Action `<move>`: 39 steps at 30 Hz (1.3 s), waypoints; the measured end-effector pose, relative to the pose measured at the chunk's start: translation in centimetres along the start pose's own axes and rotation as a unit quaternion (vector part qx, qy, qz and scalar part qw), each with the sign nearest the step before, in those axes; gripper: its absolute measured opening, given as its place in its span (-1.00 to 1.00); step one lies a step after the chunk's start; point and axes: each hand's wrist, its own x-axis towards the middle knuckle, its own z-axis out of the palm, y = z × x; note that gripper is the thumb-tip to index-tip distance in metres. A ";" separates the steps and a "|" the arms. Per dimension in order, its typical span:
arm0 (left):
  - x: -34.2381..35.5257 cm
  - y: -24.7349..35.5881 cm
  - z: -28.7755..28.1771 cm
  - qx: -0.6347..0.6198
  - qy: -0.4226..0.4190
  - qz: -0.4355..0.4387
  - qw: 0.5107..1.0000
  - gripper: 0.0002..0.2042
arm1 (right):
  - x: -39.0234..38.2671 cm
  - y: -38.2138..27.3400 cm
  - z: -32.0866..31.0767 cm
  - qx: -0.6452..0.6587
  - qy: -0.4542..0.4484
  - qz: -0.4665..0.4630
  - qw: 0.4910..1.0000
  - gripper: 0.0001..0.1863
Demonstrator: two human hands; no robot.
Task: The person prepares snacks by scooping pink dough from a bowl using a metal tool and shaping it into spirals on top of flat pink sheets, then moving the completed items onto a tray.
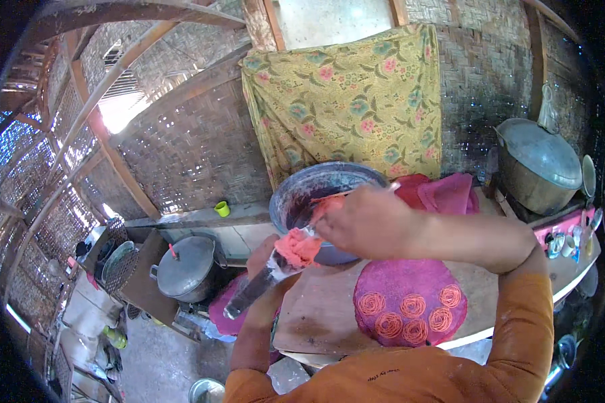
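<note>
My left hand is wrapped around a slanting dark tube. A lump of coral-pink dough bulges from the tube's upper end. My right hand, closed and slightly blurred, is just right of this dough, over the near rim of a dark blue basin. The pale end of a utensil sticks out of the right fist; the fingers hide most of it. More pink dough shows inside the basin. Nearer me lies a round purple-pink mat bearing several coiled dough nests.
The wooden table holds the basin and mat. Pink cloth-like sheets lie behind my right forearm. A large lidded pot stands at far right, another lidded pot at left. A small yellow-green cup is on the back ledge.
</note>
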 end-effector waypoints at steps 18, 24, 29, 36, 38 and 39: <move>1.6 -1.8 4.1 -0.657 0.067 -0.048 0.749 -0.56 | 0.5 -9.2 12.0 0.450 0.181 0.363 0.796 -0.44; 2.6 -5.5 3.8 -0.368 0.223 -0.018 0.903 -0.80 | -1.9 -8.8 11.8 0.692 0.002 0.320 0.647 -0.56; 3.4 -4.2 4.0 -0.029 0.239 -0.065 0.968 -0.72 | -0.9 -7.8 15.5 0.676 0.050 0.358 0.642 -0.65; 3.8 -8.8 6.4 -0.114 0.229 0.058 0.965 -0.75 | 0.4 -8.7 13.6 0.822 -0.090 0.335 0.452 -0.63; 3.2 -8.8 6.1 0.030 0.183 -0.081 0.979 -0.69 | 1.5 -6.2 14.8 0.784 -0.170 0.441 0.402 -0.64; 2.6 -8.7 5.5 0.064 0.188 -0.043 0.979 -0.56 | 0.7 -4.8 18.3 0.720 -0.066 0.413 0.554 -0.64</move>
